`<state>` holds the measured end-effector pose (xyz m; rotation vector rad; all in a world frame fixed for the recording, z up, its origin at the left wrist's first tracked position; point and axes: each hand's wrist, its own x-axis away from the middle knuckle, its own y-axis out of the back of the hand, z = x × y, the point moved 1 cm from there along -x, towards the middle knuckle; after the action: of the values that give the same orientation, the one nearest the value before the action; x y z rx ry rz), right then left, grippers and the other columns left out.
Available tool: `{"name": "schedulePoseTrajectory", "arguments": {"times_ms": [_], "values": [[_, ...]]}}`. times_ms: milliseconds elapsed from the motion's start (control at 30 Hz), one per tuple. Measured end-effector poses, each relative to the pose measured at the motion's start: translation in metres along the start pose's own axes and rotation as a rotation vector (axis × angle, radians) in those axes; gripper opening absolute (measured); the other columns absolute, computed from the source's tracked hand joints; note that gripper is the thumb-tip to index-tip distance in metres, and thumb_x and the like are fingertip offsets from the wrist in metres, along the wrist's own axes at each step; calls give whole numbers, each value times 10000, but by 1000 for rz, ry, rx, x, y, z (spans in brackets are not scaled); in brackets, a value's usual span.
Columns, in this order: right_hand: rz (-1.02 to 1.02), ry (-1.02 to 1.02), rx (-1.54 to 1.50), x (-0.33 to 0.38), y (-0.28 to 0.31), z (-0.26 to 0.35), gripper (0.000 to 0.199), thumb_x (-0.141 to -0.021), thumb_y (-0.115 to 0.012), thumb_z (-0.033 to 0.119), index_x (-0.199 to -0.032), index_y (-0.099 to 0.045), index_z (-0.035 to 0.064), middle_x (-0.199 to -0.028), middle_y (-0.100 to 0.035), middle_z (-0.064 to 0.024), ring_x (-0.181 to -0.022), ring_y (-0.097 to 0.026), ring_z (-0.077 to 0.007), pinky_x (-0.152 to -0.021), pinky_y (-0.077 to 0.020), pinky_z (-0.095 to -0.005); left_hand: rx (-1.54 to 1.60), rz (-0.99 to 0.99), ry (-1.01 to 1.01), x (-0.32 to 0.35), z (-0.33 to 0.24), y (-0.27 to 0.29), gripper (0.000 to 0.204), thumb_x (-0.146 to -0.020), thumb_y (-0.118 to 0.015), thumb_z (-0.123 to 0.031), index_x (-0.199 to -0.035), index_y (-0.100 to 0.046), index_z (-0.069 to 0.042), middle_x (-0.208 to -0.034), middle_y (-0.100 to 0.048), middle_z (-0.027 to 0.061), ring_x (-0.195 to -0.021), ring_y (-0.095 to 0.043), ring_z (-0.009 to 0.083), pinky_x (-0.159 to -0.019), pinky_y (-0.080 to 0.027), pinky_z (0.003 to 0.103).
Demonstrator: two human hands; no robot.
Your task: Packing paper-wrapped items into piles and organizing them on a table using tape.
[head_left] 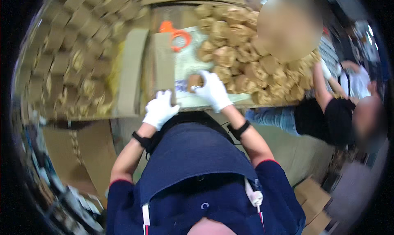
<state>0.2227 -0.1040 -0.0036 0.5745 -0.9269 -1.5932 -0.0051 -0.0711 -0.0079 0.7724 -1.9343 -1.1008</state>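
My right hand [213, 90], in a white glove, grips a small brown paper-wrapped bundle [195, 82] just above the table, with thumb and fingers around its right side. My left hand [161, 109], also gloved in white, is at the near end of a corrugated cardboard strip [164, 62]. Its fingertips rest by the strip's end and the thumb sticks out to the right. Beneath the bundle lies a pale printed sheet [191, 65]. Many similar crumpled paper bundles [225, 56] are massed just beyond and right of my right hand.
Orange-handled scissors [179, 42] lie beyond the strip. Another cardboard strip [133, 71] stands left of it. A large stack of brown pieces [61, 62] fills the left side. At the right, a co-worker in a black top [320, 120] reaches toward the bundles.
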Motion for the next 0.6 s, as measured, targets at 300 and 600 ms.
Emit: {"name": "schedulePoseTrajectory", "arguments": {"times_ms": [300, 600], "values": [[668, -348, -1030, -29, -34, 50, 740, -865, -778, 385, -1452, -448, 77, -1157, -621, -94, -1019, -622, -171, -767, -563, -316, -58, -17, -470, 46, 49, -20, 393, -917, -559, -81, -1305, -577, -139, -1209, -603, 126, -847, -683, 303, -692, -567, 418], [123, -146, -605, -88, -86, 36, 893, -819, -678, 647, -1366, -530, -43, -1181, -658, -282, -1109, -645, -397, -938, -511, -432, 545, -432, -298, -63, 59, 24, 356, -868, -709, -173, -1191, -665, -31, -1524, -447, 181, -1330, -517, 336, -1093, -419, 397]]}}
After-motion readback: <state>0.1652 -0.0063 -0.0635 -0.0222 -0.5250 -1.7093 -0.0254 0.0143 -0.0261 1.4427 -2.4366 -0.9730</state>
